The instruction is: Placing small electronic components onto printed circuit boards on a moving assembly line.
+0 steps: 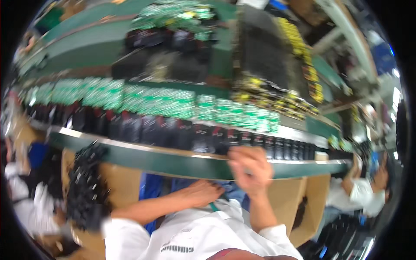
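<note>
My left hand [204,193] is low in front of my body, below the bench edge. Its fingers are closed around something dark, mostly hidden by the hand. A narrow green strip [214,207] shows just beneath it. Raised at the front edge of the bench, my right hand [252,170] has its fingers curled in toward the thumb; blur hides whatever they may hold. Right behind its fingertips stands a long row of black packs [201,138] with small red marks. Green-and-white cards [158,100] line the row's far side.
A green bench [173,162] crosses in front of me. On it are a heap of green-and-white cards [173,17] and yellow-and-black pieces [273,99]. Cardboard boxes, one with black parts [89,186], stand below. Other people [359,186] sit at both sides.
</note>
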Motion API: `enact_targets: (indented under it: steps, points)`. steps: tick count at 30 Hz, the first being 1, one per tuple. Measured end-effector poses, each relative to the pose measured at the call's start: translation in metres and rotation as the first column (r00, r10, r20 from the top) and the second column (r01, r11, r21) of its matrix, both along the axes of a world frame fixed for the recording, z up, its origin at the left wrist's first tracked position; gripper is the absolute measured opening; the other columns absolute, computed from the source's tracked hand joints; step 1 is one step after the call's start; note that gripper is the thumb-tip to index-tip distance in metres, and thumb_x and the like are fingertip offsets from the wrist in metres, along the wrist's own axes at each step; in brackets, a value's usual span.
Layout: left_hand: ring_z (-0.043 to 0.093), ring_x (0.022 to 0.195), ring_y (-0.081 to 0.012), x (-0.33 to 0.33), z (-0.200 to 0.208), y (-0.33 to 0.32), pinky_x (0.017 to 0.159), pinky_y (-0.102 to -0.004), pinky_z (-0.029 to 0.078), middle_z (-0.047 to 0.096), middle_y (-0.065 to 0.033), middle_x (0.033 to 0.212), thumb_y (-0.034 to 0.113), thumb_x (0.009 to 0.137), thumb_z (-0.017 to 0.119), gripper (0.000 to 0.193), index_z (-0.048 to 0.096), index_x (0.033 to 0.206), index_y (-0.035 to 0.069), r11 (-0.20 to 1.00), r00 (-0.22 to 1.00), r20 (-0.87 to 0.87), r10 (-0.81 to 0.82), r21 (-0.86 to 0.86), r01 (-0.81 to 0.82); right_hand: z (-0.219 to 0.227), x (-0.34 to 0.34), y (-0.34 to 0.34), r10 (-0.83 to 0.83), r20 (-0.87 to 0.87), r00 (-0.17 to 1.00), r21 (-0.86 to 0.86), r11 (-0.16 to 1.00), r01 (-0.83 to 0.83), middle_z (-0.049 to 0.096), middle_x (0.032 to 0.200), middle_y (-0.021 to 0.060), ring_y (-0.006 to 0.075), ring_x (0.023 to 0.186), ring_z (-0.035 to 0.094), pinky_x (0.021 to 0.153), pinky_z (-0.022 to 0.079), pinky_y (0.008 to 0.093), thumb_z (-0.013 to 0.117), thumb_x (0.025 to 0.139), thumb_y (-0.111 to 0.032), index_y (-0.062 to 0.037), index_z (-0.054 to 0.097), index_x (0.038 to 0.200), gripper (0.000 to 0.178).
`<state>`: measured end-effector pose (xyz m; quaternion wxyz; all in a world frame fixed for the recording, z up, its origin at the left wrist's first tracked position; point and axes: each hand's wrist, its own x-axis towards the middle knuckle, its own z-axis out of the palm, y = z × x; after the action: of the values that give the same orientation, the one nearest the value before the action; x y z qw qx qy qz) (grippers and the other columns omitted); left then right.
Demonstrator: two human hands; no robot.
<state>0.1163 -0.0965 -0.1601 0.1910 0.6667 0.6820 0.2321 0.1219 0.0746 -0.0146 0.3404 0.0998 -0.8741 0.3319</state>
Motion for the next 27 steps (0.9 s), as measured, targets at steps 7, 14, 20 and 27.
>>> enact_targets:
  steps: [7, 14, 20, 27]
  points:
    - [0.071, 0.073, -0.0339, -0.011, 0.076, 0.0, 0.065, -0.0444, 0.053, 0.075, -0.0072, 0.089, 0.002, 0.083, 0.068, 0.041, 0.049, 0.12, 0.006, 0.986, 0.857, 0.492, 0.152, -0.134, -0.098, -0.027, 0.096, 0.049, -0.216, 0.176, 0.96, -0.47, 0.839, 0.275, 0.066, 0.095, 0.0129, 0.0209, 0.078, 0.055, 0.069, 0.048, 0.0313, 0.048, 0.094, -0.008, 0.0009, 0.071, 0.103, 0.027]
    - [0.059, 0.066, -0.0231, 0.011, 0.092, 0.018, 0.061, -0.0347, 0.047, 0.065, -0.0059, 0.087, 0.004, 0.095, 0.062, 0.036, 0.047, 0.128, 0.005, 0.767, 0.491, 0.837, 0.241, 0.146, -0.625, -0.044, 0.106, 0.042, 0.003, 0.231, 0.973, -0.66, 0.735, 0.154, 0.066, 0.117, 0.0188, 0.029, 0.102, 0.06, 0.092, 0.049, 0.0375, 0.058, 0.101, -0.044, 0.0007, 0.061, 0.13, 0.053]
    - [0.055, 0.068, -0.0187, 0.035, 0.101, 0.047, 0.062, -0.0316, 0.045, 0.062, -0.0044, 0.087, 0.005, 0.095, 0.064, 0.038, 0.046, 0.129, 0.005, 0.523, 0.285, 0.935, 0.21, 0.139, -0.841, -0.015, 0.066, 0.014, 0.162, 0.097, 0.982, -0.514, 0.853, -0.09, 0.064, 0.135, 0.0293, 0.0382, 0.119, 0.065, 0.107, 0.051, 0.0443, 0.06, 0.095, -0.072, 0.0067, 0.046, 0.153, 0.099]
    - [0.054, 0.071, -0.0151, 0.046, 0.1, 0.068, 0.066, -0.0289, 0.045, 0.061, -0.0008, 0.089, 0.002, 0.087, 0.068, 0.049, 0.047, 0.131, 0.007, 0.648, 0.298, 0.943, 0.15, 0.133, -0.749, -0.004, 0.066, -0.005, 0.083, 0.08, 0.993, -0.618, 0.786, -0.016, 0.065, 0.112, 0.0147, 0.0264, 0.097, 0.06, 0.088, 0.049, 0.038, 0.059, 0.096, -0.051, -0.0003, 0.062, 0.126, 0.059]
